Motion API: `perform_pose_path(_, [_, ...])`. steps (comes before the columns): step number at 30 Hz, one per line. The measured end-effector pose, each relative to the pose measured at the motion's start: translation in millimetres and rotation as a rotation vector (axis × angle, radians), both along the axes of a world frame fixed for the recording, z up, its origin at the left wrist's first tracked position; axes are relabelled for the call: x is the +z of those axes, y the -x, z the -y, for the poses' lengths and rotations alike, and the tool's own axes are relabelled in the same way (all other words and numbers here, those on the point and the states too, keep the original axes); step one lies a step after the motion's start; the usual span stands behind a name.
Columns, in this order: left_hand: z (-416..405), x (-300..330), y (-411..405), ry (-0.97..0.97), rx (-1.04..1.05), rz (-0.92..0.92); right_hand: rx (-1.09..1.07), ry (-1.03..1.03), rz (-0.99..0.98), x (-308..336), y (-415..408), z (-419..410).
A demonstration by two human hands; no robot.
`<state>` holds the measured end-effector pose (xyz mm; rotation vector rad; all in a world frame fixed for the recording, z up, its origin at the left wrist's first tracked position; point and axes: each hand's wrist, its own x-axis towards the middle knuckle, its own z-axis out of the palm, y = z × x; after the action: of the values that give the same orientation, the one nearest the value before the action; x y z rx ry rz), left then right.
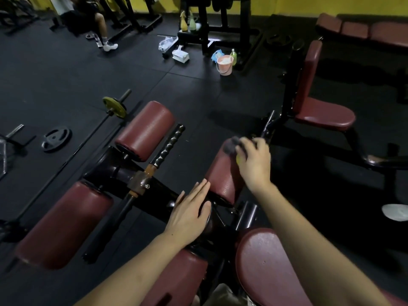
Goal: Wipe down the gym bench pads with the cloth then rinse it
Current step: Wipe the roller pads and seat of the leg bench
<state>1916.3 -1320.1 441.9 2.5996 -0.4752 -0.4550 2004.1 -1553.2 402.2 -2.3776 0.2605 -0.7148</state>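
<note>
My right hand (254, 160) grips a grey cloth (231, 145) with a bit of yellow showing and presses it on the top of a dark red roller pad (223, 180) at the right of the bench frame. My left hand (189, 215) lies flat with straight fingers on the black frame just below that pad's inner end. Two more red roller pads sit to the left, the far roller pad (145, 130) and the near roller pad (64, 224). A flat red seat pad (267, 268) is at the bottom right.
A pink bucket (225, 64) stands on the black floor far ahead, with bottles and bags beside it. A barbell (72, 151) and a loose weight plate (56, 139) lie at the left. Another red bench (318, 111) stands right. A person sits at the far left.
</note>
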Motion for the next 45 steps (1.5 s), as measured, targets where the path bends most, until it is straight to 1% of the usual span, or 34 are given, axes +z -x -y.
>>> perform_pose_path(2, [2,0,5,0.004,-0.019,0.011,-0.056,-0.078,-0.033,3,-22,11])
perform_pose_path(4, [2,1,4,-0.009,-0.009,-0.003,-0.047,-0.111,-0.034,2,-16,4])
perform_pose_path(7, [2,1,0,-0.057,0.002,-0.025,0.022,-0.124,0.028,-9,33,-24])
perform_pose_path(10, [2,1,-2,-0.042,0.02,-0.081,0.117,-0.14,0.026,-19,101,-56])
perform_pose_path(11, [2,1,-2,-0.037,0.022,-0.096,0.144,-0.148,0.032,-21,112,-59])
perform_pose_path(12, [1,1,-3,-0.035,0.024,-0.104,0.162,-0.141,0.041,-22,112,-56])
perform_pose_path(14, [2,2,-2,-0.025,0.031,-0.116,0.151,-0.087,0.063,-24,84,-36])
perform_pose_path(18, [3,3,0,-0.025,0.04,-0.125,-0.07,-0.097,0.006,-9,-10,12])
perform_pose_path(21, [2,3,0,-0.046,0.05,-0.121,-0.117,-0.142,-0.032,-1,-32,19])
perform_pose_path(24, [1,2,-1,-0.033,0.052,-0.136,-0.054,-0.121,-0.015,-4,-1,-5])
perform_pose_path(27, [0,-1,-4,-0.035,0.049,-0.135,0.054,-0.094,0.037,-15,62,-44])
perform_pose_path(30, [-2,-2,-8,-0.032,0.049,-0.142,0.141,-0.103,0.027,-21,117,-71])
perform_pose_path(32, [-2,-1,-8,-0.022,0.054,-0.152,0.178,-0.055,0.043,-24,111,-62])
perform_pose_path(34, [-2,0,-6,-0.015,0.06,-0.154,0.124,-0.023,0.079,-24,73,-37])
perform_pose_path(35, [-2,1,-6,-0.012,0.062,-0.159,0.057,-0.039,0.089,-21,48,-21])
perform_pose_path(37, [-2,2,-6,-0.017,0.063,-0.169,-0.082,-0.124,0.041,-11,4,6])
perform_pose_path(39, [-5,1,-10,-0.02,0.076,-0.169,-0.115,-0.181,0.002,-5,-17,14])
perform_pose_path(42, [-11,-4,-16,-0.031,0.076,-0.159,-0.063,-0.142,0.037,-6,7,-9])
perform_pose_path(45, [-9,-2,-10,0.065,0.068,-0.126,0.02,-0.164,0.063,-16,76,-50])
